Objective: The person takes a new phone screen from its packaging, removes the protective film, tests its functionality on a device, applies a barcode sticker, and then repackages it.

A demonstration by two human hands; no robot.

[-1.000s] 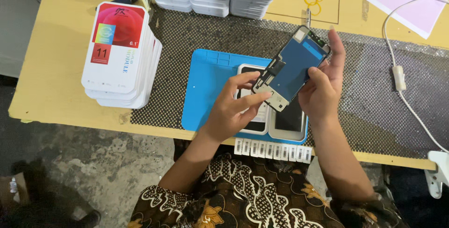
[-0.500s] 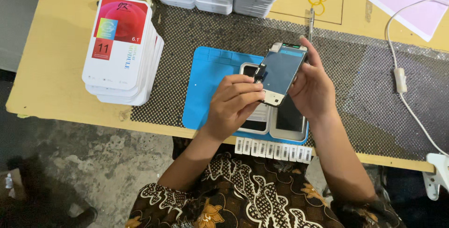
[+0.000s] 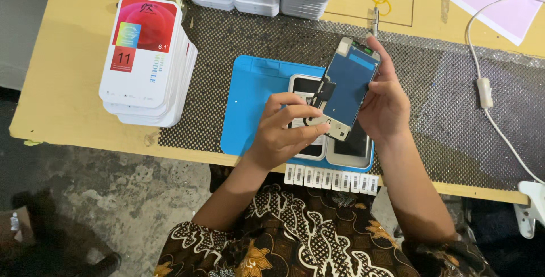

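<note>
While half a second ago the screen panel [image 3: 347, 86] was tilted lower over the mat, it now stands raised and turned more upright, blue back toward the camera, the right hand [image 3: 386, 103] clasping its far long edge with fingers closed on it, the left hand [image 3: 286, 129] pinching its lower corner beside the dark flex strip [image 3: 323, 92]. Beneath, two phones [image 3: 340, 146] lie on the blue mat [image 3: 252, 101] near the table's [image 3: 62, 84] front edge, a stack of boxes [image 3: 145, 61] toward its left edge.
</note>
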